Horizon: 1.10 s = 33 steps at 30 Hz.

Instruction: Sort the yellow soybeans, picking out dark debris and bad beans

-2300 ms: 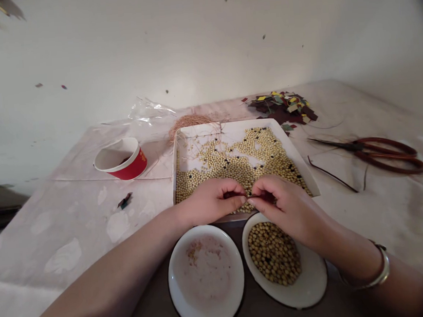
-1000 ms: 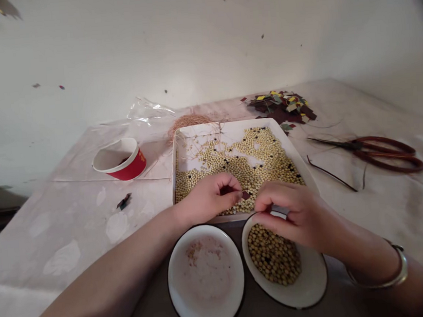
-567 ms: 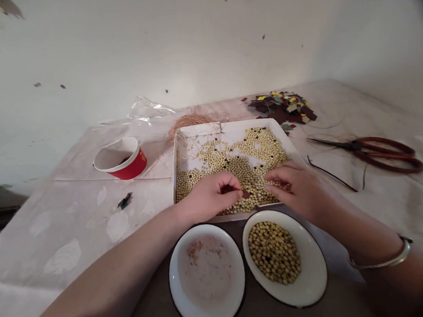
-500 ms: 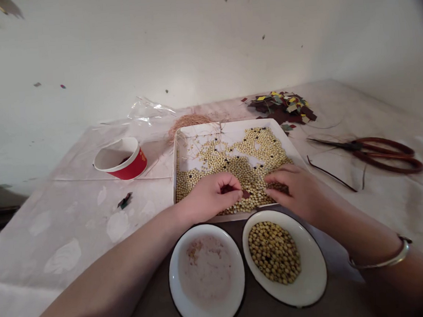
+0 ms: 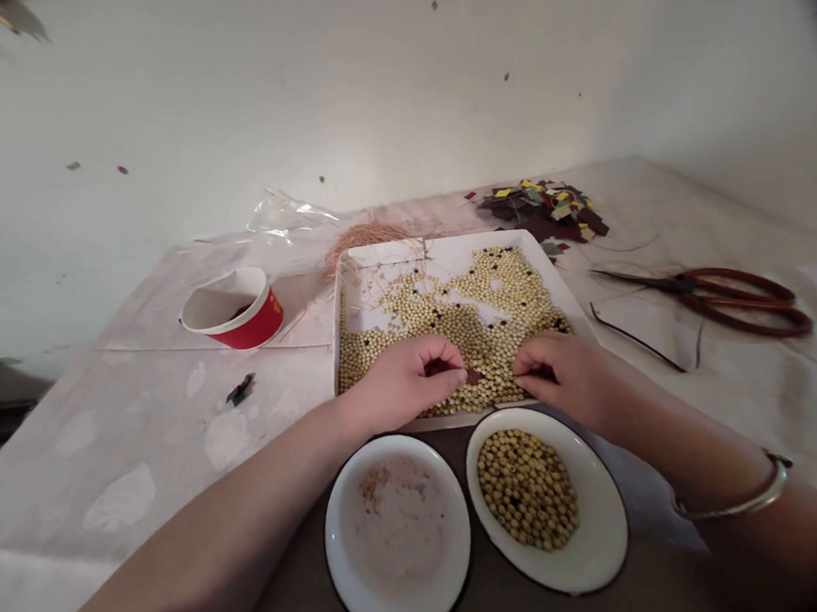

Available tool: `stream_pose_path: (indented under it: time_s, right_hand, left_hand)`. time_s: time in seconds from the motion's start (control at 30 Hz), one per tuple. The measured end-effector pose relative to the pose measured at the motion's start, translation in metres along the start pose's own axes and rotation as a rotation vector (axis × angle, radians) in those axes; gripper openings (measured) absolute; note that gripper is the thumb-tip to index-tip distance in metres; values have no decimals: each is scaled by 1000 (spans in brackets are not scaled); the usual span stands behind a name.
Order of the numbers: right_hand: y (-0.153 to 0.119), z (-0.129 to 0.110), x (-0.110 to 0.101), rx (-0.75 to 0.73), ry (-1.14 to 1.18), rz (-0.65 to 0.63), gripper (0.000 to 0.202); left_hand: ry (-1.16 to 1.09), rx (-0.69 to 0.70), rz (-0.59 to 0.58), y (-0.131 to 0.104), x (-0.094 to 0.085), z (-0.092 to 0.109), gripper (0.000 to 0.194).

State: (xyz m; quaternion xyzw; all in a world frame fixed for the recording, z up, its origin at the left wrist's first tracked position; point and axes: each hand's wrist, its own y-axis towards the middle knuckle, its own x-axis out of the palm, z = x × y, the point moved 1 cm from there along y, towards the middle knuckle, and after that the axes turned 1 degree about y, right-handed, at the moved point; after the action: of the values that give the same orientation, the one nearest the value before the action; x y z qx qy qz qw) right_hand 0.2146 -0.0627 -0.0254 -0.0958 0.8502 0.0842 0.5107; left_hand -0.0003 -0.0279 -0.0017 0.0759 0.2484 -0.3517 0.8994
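Pale cloth lies under everything. Left hand pinches a tiny dark-red piece over the tray of little beads; so small, it could slip and get lost. Right hand curls there too; I can't tell if it's holding anything. Nearer, one bowl has bigger beads, another bowl pink bits.

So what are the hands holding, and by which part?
The left hand pinches a small dark red piece by its left end; its right end sticks out. Whether the right hand holds anything cannot be told.
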Motion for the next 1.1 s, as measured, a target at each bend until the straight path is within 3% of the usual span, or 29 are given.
stream_pose_path:
  time_s: [0.13,0.27,0.47,0.73,1.1]
  right_hand:
    - [0,-10,-2,-21,63,117,6]
    - [-5,-34,-5,-137,162,214,6]
    - [-9,-54,-2,-208,197,166,10]
    - [-8,-52,1,-145,202,148,10]
    - [-9,-52,2,-229,224,99,12]
  left_hand:
    - [2,-6,-5,0,0,1,13]
    - [7,13,-15,0,-2,2,12]
    - [10,62,-74,0,-1,0,9]
    - [-59,107,-133,0,1,1,6]
    - [-35,115,-134,0,2,1,7]
